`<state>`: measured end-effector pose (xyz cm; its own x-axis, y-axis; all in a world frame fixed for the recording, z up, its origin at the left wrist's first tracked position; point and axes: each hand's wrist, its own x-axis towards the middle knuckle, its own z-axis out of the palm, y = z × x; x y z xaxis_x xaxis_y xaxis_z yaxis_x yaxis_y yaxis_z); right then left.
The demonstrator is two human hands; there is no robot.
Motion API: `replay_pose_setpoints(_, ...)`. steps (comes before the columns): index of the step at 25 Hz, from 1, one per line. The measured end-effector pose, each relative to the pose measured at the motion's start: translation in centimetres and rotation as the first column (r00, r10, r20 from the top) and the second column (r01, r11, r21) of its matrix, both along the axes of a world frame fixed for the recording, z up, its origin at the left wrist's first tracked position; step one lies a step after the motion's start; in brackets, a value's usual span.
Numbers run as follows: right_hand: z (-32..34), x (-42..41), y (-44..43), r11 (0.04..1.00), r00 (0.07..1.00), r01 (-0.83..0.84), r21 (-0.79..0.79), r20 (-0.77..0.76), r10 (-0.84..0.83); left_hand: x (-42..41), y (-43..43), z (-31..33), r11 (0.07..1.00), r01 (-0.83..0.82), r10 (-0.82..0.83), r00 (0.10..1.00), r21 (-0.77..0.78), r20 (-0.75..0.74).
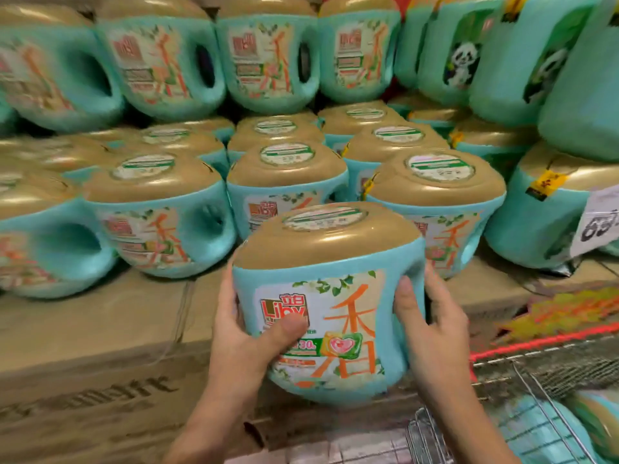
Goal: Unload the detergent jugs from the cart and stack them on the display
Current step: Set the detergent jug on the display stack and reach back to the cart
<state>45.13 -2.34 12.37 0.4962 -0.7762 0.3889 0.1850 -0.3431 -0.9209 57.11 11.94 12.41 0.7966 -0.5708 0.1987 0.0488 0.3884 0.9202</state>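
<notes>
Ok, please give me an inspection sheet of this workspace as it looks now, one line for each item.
Surface: cardboard boxes serve as the display base.
Job's things: held jug upright, in the air before the front row; display jugs in two tiers; another jug lies in the wire cart.
Clutter: price sign and yellow tag at right.
Grippers: left hand grips the jug's left side, thumb on the label; right hand grips its right side.
Cables: nothing seen.
Surroundings: panda jugs stacked at upper right.
</notes>
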Motion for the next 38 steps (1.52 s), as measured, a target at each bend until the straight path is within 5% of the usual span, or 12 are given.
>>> replay_pose_setpoints(2,0.3,1.3,0.1,0.989,0.992,-0.1,-0.111,-0.084,0.091,1.9,0.5,-0.1,0.999,-0.038,0.039,0.997,-0.014,0.068)
replay_pose_setpoints(7,-0.4,3.4,-0.2,0.98,0.975,-0.192,-0.048,-0.119,0.185,5.3,0.9,0.1,0.998,-0.021,0.01,0.98,0.051,0.201)
replay_pose_setpoints(14,-2.0,3.9,-0.3,0.997,0.988,-0.055,-0.054,-0.144,0.047,7.5,-0.4,-1.2,0.993,0.088,-0.107,0.944,0.074,0.312)
replay_pose_setpoints(20,-2.5,4.9,0.7,0.993,0.98,0.059,-0.098,-0.185,-0.076,8.0,-1.2,-2.8,0.999,-0.023,0.013,0.971,0.037,0.24)
replay_pose_setpoints(30,-2.3,4.2,0.1,0.992,0.973,0.076,-0.106,-0.21,-0.097,7.5,-1.1,-3.8,0.988,-0.123,0.08,0.927,0.097,0.366)
replay_pose_setpoints(34,-3.2,2.9,0.2,0.995,0.979,0.07,-0.065,-0.189,-0.081,6.4,-0.6,-3.8,0.926,-0.374,0.331,0.734,-0.053,0.593)
replay_pose_setpoints(38,-5.1,-0.2,0.1,0.978,0.976,0.206,0.035,-0.072,-0.203,4.0,-0.4,-3.9,0.894,-0.338,0.425,0.436,-0.293,0.793)
